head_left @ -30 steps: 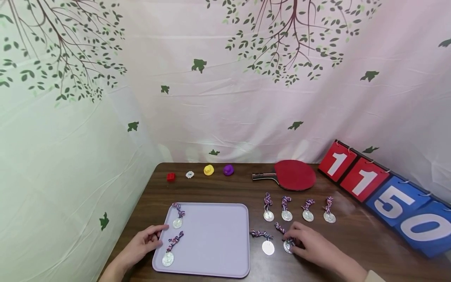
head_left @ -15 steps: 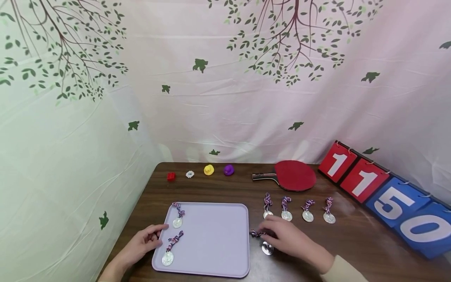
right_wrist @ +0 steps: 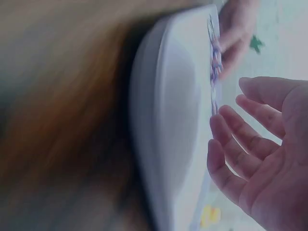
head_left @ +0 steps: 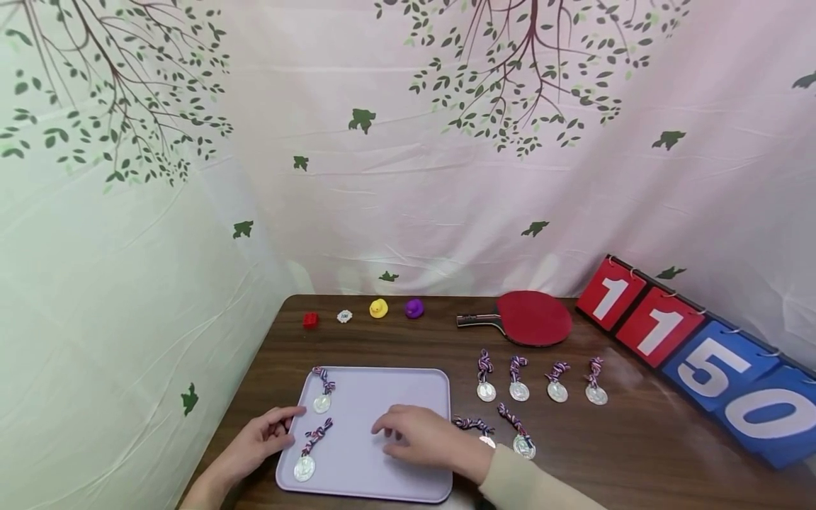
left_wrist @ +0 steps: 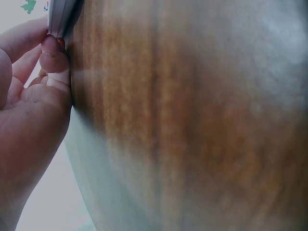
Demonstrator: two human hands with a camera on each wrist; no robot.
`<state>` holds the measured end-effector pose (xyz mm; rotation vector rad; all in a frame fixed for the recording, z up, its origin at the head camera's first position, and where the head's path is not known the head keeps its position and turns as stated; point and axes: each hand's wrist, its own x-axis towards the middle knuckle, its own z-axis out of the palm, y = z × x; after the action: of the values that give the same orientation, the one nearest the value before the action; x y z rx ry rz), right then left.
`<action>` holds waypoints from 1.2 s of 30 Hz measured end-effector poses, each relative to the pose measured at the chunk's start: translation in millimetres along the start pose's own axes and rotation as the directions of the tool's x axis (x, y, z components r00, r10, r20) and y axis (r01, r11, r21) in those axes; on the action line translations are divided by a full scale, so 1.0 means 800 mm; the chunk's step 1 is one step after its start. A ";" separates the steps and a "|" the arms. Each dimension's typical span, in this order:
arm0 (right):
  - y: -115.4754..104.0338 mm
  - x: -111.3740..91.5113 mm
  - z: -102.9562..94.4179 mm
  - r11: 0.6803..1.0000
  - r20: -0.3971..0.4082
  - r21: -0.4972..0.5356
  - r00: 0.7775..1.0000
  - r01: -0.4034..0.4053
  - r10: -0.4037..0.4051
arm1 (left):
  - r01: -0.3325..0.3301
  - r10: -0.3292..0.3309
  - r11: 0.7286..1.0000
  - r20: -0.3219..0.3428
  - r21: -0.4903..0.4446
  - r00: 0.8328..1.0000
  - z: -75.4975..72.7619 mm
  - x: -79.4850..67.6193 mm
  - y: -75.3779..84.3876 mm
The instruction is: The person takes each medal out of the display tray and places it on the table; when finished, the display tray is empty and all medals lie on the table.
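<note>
A lilac tray [head_left: 376, 386] lies on the table with two silver medals in its left part, an upper medal [head_left: 321, 403] and a lower medal [head_left: 304, 468], each with a knotted striped ribbon. My left hand [head_left: 258, 438] holds the tray's left rim, with fingertips at the edge [left_wrist: 54, 48] in the left wrist view. Over the middle of the tray hovers my right hand [head_left: 421, 438], fingers loosely bent and nothing in them. Right of the tray lie two more medals; one medal [head_left: 487, 441] is partly hidden by my right sleeve, the other medal [head_left: 524, 446] shows fully.
Several medals [head_left: 519, 391] form a row farther back on the right. Behind them lies a red table tennis paddle [head_left: 534, 317], beside a flip scoreboard [head_left: 695, 354]. A red block [head_left: 309, 321], white token [head_left: 344, 316], yellow duck [head_left: 379, 308] and purple duck [head_left: 414, 308] line the back edge.
My right hand has left the medals on the right, passing over the nearer one, and moved left over the tray with nothing in it. My left hand stays at the rim.
</note>
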<state>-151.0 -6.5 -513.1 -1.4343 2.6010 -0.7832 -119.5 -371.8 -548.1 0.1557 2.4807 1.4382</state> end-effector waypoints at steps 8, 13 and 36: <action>-0.045 0.048 0.049 0.997 0.074 -0.060 0.996 0.049 -0.044 | 0.000 0.000 1.000 0.002 0.011 1.000 -0.002 0.000 -0.001; -0.064 0.074 0.067 0.995 0.074 -0.080 0.996 0.057 -0.051 | -0.026 0.026 1.000 0.004 -0.002 1.000 -0.003 0.000 -0.005; -0.086 0.120 0.114 0.945 0.039 -0.318 0.997 0.081 -0.073 | -0.094 0.094 0.996 0.009 0.011 0.996 -0.001 0.003 -0.004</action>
<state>-125.0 -150.2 -543.0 -1.6188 2.7623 -0.3533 -121.6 -373.6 -550.6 0.2840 2.5058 1.4560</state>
